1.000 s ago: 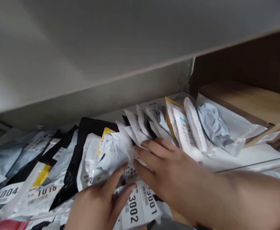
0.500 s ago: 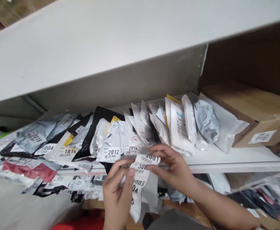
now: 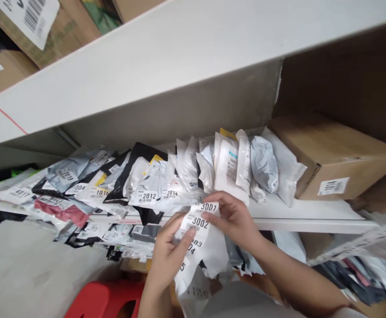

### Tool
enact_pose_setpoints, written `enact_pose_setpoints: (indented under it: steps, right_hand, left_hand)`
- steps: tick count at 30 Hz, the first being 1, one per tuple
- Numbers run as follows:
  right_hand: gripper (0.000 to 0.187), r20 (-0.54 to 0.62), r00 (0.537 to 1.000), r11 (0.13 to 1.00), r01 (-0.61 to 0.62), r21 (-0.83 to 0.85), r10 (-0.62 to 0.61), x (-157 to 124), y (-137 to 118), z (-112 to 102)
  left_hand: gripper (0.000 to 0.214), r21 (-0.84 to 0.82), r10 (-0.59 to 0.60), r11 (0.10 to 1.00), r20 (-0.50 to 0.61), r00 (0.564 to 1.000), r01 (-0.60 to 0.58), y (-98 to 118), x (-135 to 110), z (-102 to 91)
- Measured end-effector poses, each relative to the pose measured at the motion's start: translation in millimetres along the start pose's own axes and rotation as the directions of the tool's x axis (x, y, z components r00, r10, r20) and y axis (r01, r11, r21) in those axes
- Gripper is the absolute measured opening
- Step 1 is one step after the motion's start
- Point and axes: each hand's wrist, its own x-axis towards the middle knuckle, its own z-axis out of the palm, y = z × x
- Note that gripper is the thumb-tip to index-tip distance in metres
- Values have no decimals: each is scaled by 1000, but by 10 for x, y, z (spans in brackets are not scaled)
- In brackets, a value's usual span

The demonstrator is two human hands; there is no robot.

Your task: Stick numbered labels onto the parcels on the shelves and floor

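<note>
Between my hands hangs a strip of white number labels (image 3: 197, 223), with printed numbers such as 3002 and barcodes. My left hand (image 3: 171, 247) grips its left edge with the thumb on top. My right hand (image 3: 234, 221) pinches the strip near its upper right end, close to the top label. Behind and below the strip a whitish plastic sheet or bag (image 3: 215, 254) hangs down; what holds it is hidden. Just beyond my hands, a row of parcels in plastic mailers stands on the shelf, among them a white mailer labelled 2012 (image 3: 149, 190) and a padded white one (image 3: 227, 170).
A cardboard box (image 3: 341, 159) labelled 1014 sits on the shelf at the right. Above runs a white upper shelf edge (image 3: 146, 70) with boxes on it. More parcels (image 3: 110, 234) lie on the lower shelf. A red stool (image 3: 103, 298) stands at the lower left.
The view has shifted, showing more of the upper boxes and the red stool. The label strip is turned so its upper numbers face me more plainly; both hands still hold it.
</note>
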Motion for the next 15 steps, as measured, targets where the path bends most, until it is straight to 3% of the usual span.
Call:
enact_pose_setpoints:
  steps: [2,5,9,10,12,14,15]
  right_hand:
    - [23,41,997,998,60,-9,-60,-5,27,35]
    - [25,167,978,989,139,-46,-129,21,14,87]
    - [21,315,933,928,263,-265,-174,277,-212,155]
    - [17,373,908,866,334,-371,-191,385,-284,189]
    - [18,540,827,641,502,-580,-158,621,-390,283]
    - [17,671,741,366,627,-687,-10,850,-425,390]
    - [15,688,721,257,651,-714,85,951,-422,434]
  left_hand:
    - [32,2,38,999,-47,998,-38,-25,26,-31]
    - [15,48,91,995,-152,984,-85,-73,51,-62]
    - [16,50,6,999,-320,947,10,-104,67,-155]
    - [18,36,-30,998,-365,930,46,-103,79,-201]
    - [22,28,-90,993,-438,894,114,-83,117,-315]
    - [28,58,-117,985,-480,869,165,-39,169,-429]
    - [31,83,-116,981,-477,871,176,-11,196,-475]
